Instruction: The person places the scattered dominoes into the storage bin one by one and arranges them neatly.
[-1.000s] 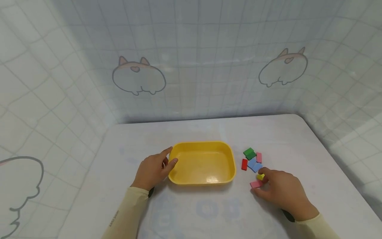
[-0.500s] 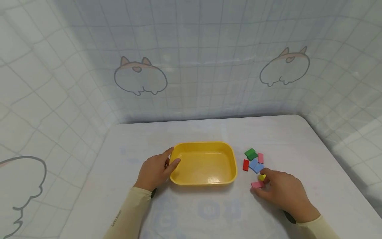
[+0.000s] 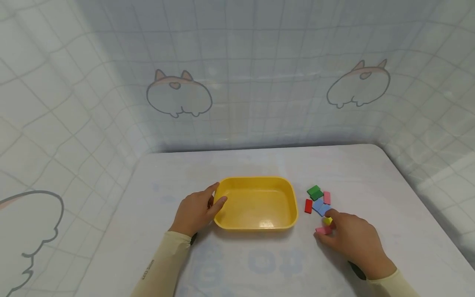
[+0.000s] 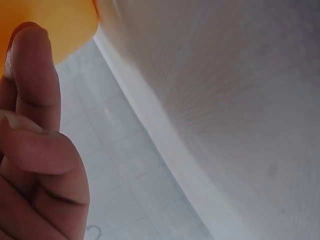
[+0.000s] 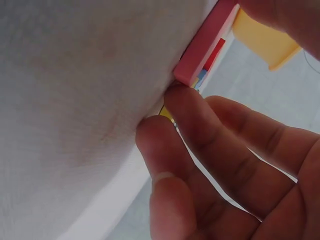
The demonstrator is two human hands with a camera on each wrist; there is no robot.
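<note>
My left hand (image 3: 196, 212) holds the left rim of a yellow rectangular tray (image 3: 256, 208), thumb over the inside edge and fingers outside. In the left wrist view only a corner of the tray (image 4: 75, 30) shows beyond the fingers. To the right of the tray, my right hand (image 3: 356, 237) pinches a small flat pink block (image 3: 323, 230) lying on the table. The right wrist view has this pink block (image 5: 207, 45) between the thumb and a fingertip. Just behind it lies a yellow block (image 3: 328, 221), partly hidden by the right fingers.
Beyond the right hand are two blue blocks (image 3: 320, 206), two green blocks (image 3: 314, 192), a red block (image 3: 308, 206) and another pink block (image 3: 327, 197). They lie close together on the white-covered table (image 3: 237, 264). Grid-patterned sheets (image 3: 267, 103) hang behind and at both sides.
The head view has shifted a little, so the tray and blocks appear slightly farther right. Both hands keep nearly the same positions, the left at the tray, the right at the pink block.
</note>
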